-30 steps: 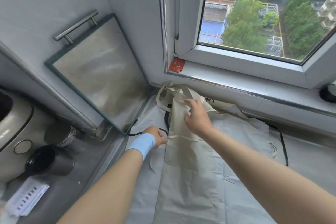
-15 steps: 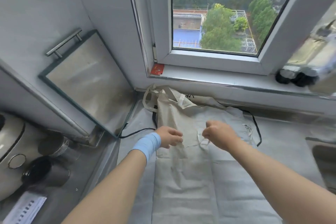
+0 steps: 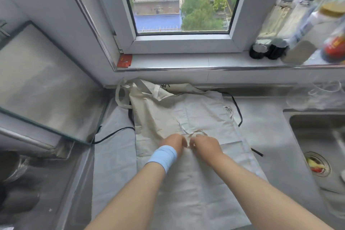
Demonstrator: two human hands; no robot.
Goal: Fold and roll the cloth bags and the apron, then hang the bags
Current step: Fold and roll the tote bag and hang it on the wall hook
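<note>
A beige cloth bag (image 3: 155,115) lies flat on the counter, its handles (image 3: 121,97) bunched at the far left under the window sill. It rests on a pale grey apron (image 3: 207,115) spread beneath it, with black ties (image 3: 237,110) trailing at both sides. My left hand (image 3: 173,143), a light blue band on its wrist, and my right hand (image 3: 205,144) meet at the middle of the cloth. Both pinch a thin white string (image 3: 196,133) that loops up between them.
A steel sink (image 3: 317,136) with food scraps in its drain lies at the right. Bottles and dark caps (image 3: 268,50) stand on the window sill. A steel-framed panel (image 3: 46,84) leans at the left. A red packet (image 3: 124,60) sits at the sill's corner.
My hands have come together at the middle of the cloth and now hold the string between them. The view has swung right, bringing the sink and sill bottles in.
</note>
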